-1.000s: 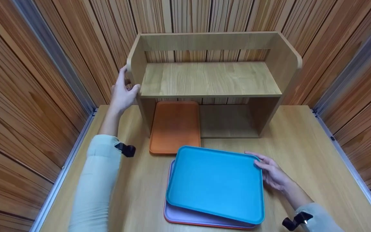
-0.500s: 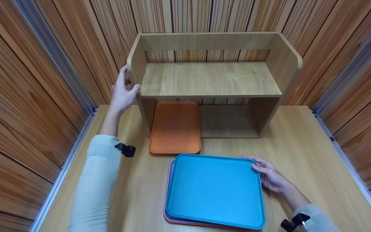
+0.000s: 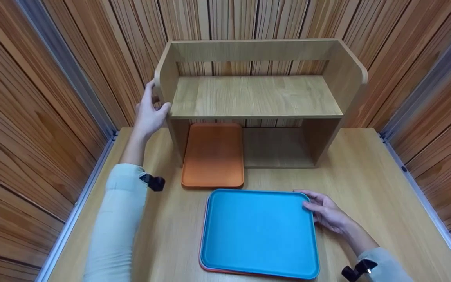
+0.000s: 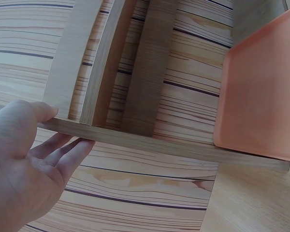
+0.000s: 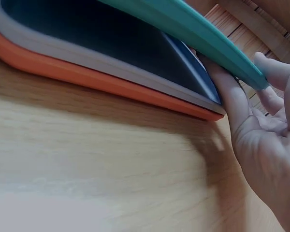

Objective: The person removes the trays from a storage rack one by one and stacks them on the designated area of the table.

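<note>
My left hand [image 3: 149, 113] grips the left side panel of a wooden shelf [image 3: 257, 96]. In the left wrist view, its thumb lies on the inner face of the panel [image 4: 150, 145], with the fingers outside. My right hand [image 3: 329, 213] pinches a blue tray [image 3: 258, 233] by its far right corner. The right wrist view has this tray, teal there, tilted above a lilac tray [image 5: 111, 71], with a gap at the held corner. Beneath that lies an orange-red tray [image 5: 111, 88] on the table. From the head view, the blue tray hides most of both.
An orange tray [image 3: 213, 156] lies in the left part of the lower compartment, its front end sticking out past the shelf. Wood-patterned walls [image 3: 33, 98] enclose the table [image 3: 366, 188] at the back and sides, with metal rails along the edges.
My right hand has brought the blue tray nearer and turned it until it lines up with the trays below, covering the lilac one. The left hand stays on the shelf panel.
</note>
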Demonstrator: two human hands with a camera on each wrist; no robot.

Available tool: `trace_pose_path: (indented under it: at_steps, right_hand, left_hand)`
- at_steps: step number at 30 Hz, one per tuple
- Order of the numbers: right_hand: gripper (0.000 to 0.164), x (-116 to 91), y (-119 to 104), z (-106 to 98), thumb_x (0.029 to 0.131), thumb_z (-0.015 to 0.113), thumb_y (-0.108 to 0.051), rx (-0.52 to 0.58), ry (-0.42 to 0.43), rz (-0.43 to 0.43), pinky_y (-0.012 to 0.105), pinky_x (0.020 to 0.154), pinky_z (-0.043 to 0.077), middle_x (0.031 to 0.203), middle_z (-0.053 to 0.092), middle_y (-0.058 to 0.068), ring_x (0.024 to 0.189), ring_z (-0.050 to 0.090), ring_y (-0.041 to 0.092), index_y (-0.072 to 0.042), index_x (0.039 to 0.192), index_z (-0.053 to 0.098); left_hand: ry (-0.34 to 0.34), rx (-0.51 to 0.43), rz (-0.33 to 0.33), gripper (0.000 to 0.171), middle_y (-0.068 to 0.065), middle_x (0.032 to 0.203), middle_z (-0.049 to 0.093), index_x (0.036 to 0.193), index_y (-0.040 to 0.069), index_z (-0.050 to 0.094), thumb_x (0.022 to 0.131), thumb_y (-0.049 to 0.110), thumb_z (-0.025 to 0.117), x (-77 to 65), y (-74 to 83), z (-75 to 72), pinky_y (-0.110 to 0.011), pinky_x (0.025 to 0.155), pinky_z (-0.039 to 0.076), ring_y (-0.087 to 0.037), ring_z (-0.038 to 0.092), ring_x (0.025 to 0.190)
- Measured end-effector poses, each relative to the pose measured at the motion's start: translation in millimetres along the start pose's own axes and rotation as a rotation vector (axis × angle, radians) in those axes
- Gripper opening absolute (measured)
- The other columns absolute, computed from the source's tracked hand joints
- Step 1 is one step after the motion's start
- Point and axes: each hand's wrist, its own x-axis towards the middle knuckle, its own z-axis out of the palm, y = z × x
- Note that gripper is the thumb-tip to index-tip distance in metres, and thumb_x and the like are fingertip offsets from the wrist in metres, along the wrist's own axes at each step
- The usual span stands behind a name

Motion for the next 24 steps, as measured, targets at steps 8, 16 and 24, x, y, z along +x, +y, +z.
trace_pose_path:
  at_steps: [8,16,24]
  right_hand:
    - [0.067,-2.2,-17.5,-2.4,0.12,0.053,-0.02,-0.425,0.011,0.034,0.024,0.1,0.065,0.174,0.034,0.043,0.122,0.077,0.013,0.003,0.177,0.025]
    - [0.062,3.8,-29.5,7.2,0.116,0.061,-0.015,-0.734,0.036,-0.067,0.082,0.129,0.036,0.174,0.041,0.038,0.156,0.04,0.067,0.007,0.17,0.04]
    - [0.053,8.8,-27.2,5.6,0.113,0.065,-0.01,-0.769,0.068,-0.058,0.025,0.084,0.058,0.141,0.053,0.031,0.112,0.056,0.026,0.005,0.163,0.053]
  left_hand:
    - [0.002,0.02,-0.014,0.076,-0.031,0.169,0.052,0.179,0.02,0.025,0.112,0.006,0.057,-1.2,-0.6,0.7,-0.065,0.125,0.053,-0.045,0.052,0.16]
    - [0.003,0.017,-0.028,0.075,-0.029,0.174,0.047,0.179,0.02,0.025,0.112,0.006,0.056,-1.5,-2.0,3.0,-0.066,0.125,0.052,-0.046,0.05,0.162]
    - [-0.004,0.023,-0.033,0.077,-0.03,0.174,0.046,0.18,0.022,0.023,0.113,0.007,0.057,-1.5,-0.2,1.5,-0.066,0.125,0.053,-0.049,0.051,0.16]
